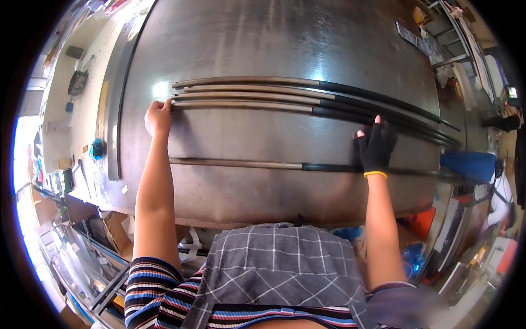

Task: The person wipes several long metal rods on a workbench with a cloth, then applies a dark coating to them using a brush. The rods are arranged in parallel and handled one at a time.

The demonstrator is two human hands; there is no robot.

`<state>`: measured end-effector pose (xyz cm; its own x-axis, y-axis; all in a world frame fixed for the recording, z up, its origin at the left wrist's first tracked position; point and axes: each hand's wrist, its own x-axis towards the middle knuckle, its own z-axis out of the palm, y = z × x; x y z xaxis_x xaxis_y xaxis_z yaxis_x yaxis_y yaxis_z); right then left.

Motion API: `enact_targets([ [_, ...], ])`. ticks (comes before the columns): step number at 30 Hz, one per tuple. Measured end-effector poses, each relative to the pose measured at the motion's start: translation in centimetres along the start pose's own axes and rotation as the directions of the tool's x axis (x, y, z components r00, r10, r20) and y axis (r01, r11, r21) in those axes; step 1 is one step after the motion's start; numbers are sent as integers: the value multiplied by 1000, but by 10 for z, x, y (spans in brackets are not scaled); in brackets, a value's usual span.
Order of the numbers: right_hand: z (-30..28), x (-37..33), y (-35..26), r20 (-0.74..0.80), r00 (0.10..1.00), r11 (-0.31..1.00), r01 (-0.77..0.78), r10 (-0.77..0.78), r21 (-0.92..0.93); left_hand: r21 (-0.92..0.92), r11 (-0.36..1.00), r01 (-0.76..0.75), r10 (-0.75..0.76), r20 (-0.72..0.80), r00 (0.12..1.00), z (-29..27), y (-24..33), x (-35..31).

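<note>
Several long, thin rods (246, 95), brown on the left and black on the right, lie side by side across a dark metal table. Around the left end of the nearest one in this group, the fingers of my bare left hand (158, 118) are closed. Closer to me lies a separate rod (235, 163) of the same two colours. My right hand (377, 145), in a black glove with bare fingertips, is open between the group and the separate rod. Its fingers point toward the black parts, and whether they touch is unclear.
The metal tabletop (230, 44) stretches away from me, with a long dark strip (116, 137) along its left side. A person in blue trousers (467, 166) is at the right. Cardboard boxes (116, 233) stand below the near left edge.
</note>
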<state>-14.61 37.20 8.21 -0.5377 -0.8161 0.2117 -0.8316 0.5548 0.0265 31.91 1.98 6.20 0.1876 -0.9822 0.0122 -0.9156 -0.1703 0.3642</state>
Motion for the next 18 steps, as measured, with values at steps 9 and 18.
enact_targets([
  [9,14,-1,27,-126,985,979,138,-119,151,-162,969,-187,191,8,982,9,-44,-20],
  [18,5,24,44,136,990,996,-47,37,73,-115,959,-258,267,72,961,6,-61,-22],
])
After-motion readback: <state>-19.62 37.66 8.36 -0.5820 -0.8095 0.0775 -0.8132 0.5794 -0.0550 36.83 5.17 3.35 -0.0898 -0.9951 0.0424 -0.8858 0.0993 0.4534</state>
